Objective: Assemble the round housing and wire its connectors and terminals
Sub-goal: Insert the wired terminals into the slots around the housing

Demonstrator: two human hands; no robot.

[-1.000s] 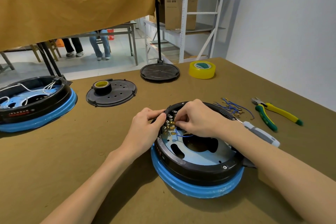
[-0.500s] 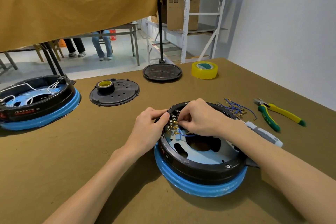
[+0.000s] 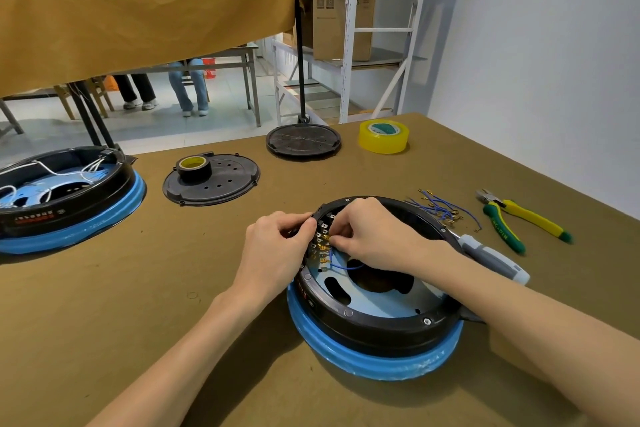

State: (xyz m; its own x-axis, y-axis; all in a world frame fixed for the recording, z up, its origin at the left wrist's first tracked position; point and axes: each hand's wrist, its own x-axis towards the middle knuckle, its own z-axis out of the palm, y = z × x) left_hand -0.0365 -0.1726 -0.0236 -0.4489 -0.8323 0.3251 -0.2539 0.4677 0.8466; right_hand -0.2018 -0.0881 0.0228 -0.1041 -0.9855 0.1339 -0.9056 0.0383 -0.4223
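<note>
Head view: I see the round housing (image 3: 374,315) on its blue ring on the table (image 3: 104,322). My left hand (image 3: 277,246) grips the housing's left rim, fingers curled. My right hand (image 3: 374,239) pinches a blue wire (image 3: 341,265) at the gold terminals (image 3: 322,246) inside that rim.

On my feed I see a bench (image 3: 104,288) under an olive-brown cover. A yellow tape roll (image 3: 383,136) sits at its far edge, near a black round stand base (image 3: 303,142) with a pole rising from it. Green-and-yellow pliers (image 3: 519,220) lie at the right. An ochre cloth (image 3: 138,3) hangs at upper left. Beyond it stand a white shelf rack (image 3: 349,31) holding cardboard boxes (image 3: 343,24), and two people's legs (image 3: 166,90) beside a grey table (image 3: 242,61).
</note>
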